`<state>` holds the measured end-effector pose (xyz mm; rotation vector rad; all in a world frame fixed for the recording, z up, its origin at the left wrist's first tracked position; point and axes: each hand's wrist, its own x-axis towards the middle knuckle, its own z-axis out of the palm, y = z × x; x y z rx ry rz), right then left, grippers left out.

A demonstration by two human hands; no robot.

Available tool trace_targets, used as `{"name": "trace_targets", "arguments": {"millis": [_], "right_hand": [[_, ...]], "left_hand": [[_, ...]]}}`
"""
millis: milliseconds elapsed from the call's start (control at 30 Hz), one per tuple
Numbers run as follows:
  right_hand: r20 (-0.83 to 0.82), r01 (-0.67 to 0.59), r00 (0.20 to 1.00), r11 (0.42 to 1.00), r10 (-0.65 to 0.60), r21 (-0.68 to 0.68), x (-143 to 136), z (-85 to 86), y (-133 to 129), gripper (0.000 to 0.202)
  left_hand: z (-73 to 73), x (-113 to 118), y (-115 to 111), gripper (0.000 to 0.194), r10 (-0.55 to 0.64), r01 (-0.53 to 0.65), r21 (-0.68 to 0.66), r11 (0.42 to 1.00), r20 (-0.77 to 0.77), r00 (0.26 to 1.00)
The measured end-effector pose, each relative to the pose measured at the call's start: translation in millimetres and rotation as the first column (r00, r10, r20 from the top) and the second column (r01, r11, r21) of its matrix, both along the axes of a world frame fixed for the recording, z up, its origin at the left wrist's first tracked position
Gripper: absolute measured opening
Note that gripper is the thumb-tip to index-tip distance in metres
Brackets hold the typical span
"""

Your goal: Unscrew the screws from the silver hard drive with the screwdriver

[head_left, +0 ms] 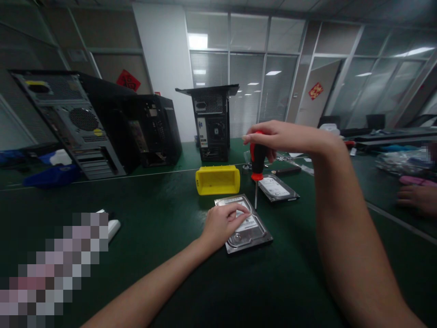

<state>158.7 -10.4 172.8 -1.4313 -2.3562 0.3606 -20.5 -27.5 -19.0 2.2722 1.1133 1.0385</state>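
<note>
A hard drive point(257, 234) lies flat on the dark green table in front of me. My left hand point(221, 223) rests on top of it, thumb and forefinger closed together near its right edge. Whatever these fingertips hold, if anything, is too small to make out. In my right hand point(264, 136) is a red and black screwdriver point(257, 161), gripped from above by the handle. Its shaft points straight down, with the tip at the drive's upper right edge, close to my left fingertips. A second hard drive point(278, 189) lies just behind, to the right.
Behind the drive stands a yellow bin point(218, 182). Black computer cases point(213, 123) stand at the back, with a larger case point(85, 118) at the left beside a blue bin point(51, 175). Tools point(288, 171) lie behind the second drive. Another person's hand point(418, 198) is at the far right.
</note>
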Motion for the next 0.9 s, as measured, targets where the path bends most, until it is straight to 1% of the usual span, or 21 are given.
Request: {"name": "trace_targets", "arguments": {"millis": [167,300,467,533,600,667,767,900], "right_hand": [[0.023,0.039,0.999,0.999,-0.040,0.032,-1.3,-1.1,1.3,0.046],[0.048,0.058,0.997,0.997,-0.061,0.054,-2.3,-0.4,0.7,0.042],[0.100,0.209,0.971,0.975,-0.216,0.072,-0.2,0.8,-1.0,0.052],[0.077,0.234,0.968,0.970,-0.239,0.060,1.7,0.7,-1.2,0.056],[0.018,0.222,0.975,0.975,-0.221,0.000,3.7,0.7,-1.3,0.056],[-0.016,0.198,0.980,0.979,-0.199,-0.046,5.3,1.0,-1.4,0.049],[-0.004,0.145,0.989,0.989,-0.145,-0.041,6.4,1.9,-1.5,0.037],[-0.007,0.042,0.999,0.999,-0.042,-0.022,4.5,1.8,-0.7,0.036]], "left_hand": [[3.0,1.3,-2.6,0.022,0.004,-0.004,0.004,1.000,-0.042,0.999],[5.8,1.4,-3.3,0.020,-0.046,0.048,0.025,0.999,-0.053,0.998],[7.2,-1.3,-0.5,0.018,-0.074,0.085,0.071,0.994,-0.145,0.987],[6.7,-2.1,0.9,0.018,-0.083,0.096,0.071,0.993,-0.163,0.983],[5.9,-2.4,1.8,0.017,-0.093,0.105,0.063,0.993,-0.159,0.983],[5.3,-2.1,2.0,0.017,-0.098,0.106,0.053,0.993,-0.142,0.985],[5.5,-1.1,1.2,0.016,-0.084,0.087,0.026,0.996,-0.108,0.991],[9.1,-0.6,0.0,0.015,-0.063,0.064,0.005,0.998,-0.094,0.994]]}}
